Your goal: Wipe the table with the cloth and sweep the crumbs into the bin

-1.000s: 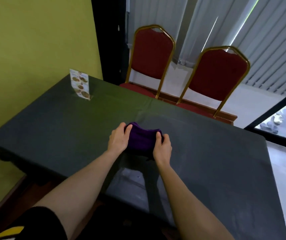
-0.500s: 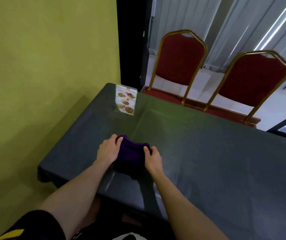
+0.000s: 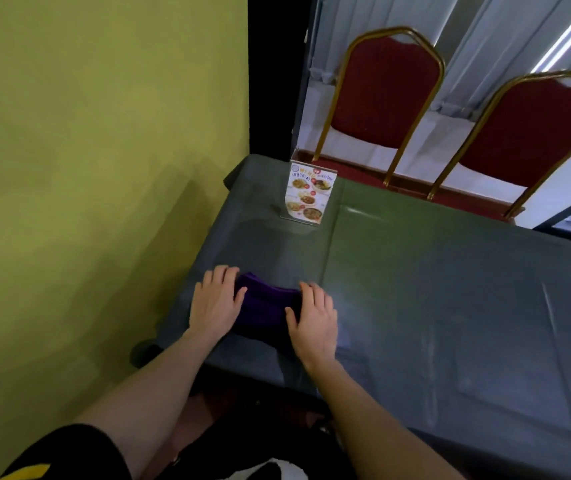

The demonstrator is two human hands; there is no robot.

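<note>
- I am looking down from the head camera at a dark grey-green desk (image 3: 433, 289) that stands against a yellow-green wall (image 3: 86, 168).
- A folded purple cloth (image 3: 266, 306) lies flat on the desk, close to its near edge and toward its left end.
- My left hand (image 3: 214, 303) rests on the cloth's left end, with its fingers (image 3: 221, 275) laid nearly straight and the thumb reaching across the purple fabric.
- My right hand (image 3: 313, 315) rests on the cloth's right end in the same flat way, fingers extended forward and thumb pointing inward.
- Neither hand is curled around the cloth; both appear to press it down onto the desk.
- The cloth's long axis runs left to right, parallel to the near edge, so it sits directly between the two hands, and both are equally close to it.
- A standing menu card (image 3: 308, 194) is near the far left corner, straight ahead of the cloth.
- Two red chairs with gold frames (image 3: 388, 91) stand beyond the far edge.
- I can see no crumbs and no bin from here.
- I judge the next wipe would go forward or rightward over the open surface.
</note>
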